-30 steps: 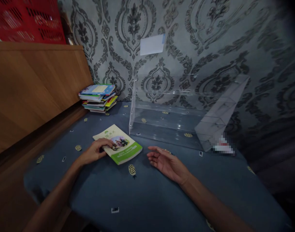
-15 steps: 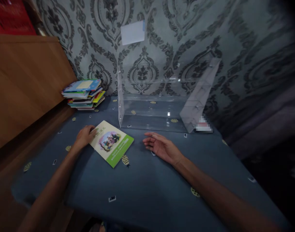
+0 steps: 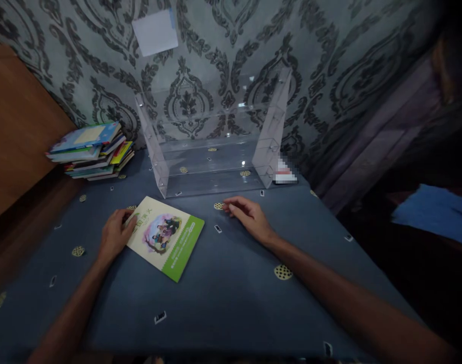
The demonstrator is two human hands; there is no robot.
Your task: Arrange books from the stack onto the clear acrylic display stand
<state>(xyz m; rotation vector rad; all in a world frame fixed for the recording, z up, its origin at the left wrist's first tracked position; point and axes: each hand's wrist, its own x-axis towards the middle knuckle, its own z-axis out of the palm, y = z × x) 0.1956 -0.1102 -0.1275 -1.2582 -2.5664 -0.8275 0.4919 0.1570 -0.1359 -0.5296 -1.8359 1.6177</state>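
A book (image 3: 160, 237) with a cream and green cover and a group picture lies on the blue patterned tablecloth, turned at an angle. My left hand (image 3: 115, 233) grips its left edge near the upper corner, thumb over the cover and fingers at the edge. To the right of the book, my right hand (image 3: 251, 217) hovers just above the cloth, empty, fingers loosely bent and thumb a little off the index finger. Behind both hands stands a clear acrylic tiered rack (image 3: 212, 169), with no books on its shelves.
An uneven stack of books (image 3: 96, 151) sits at the back left beside a wooden cabinet (image 3: 22, 126). A small blurred white-and-red item (image 3: 285, 174) is right of the rack. A white card (image 3: 155, 33) hangs on the patterned wall. Blue cloth (image 3: 435, 215) lies off to the right.
The view has swung to the right and closer. My left thumb now lies over the book's edge. My right hand's fingers have curled in from a more spread pose.
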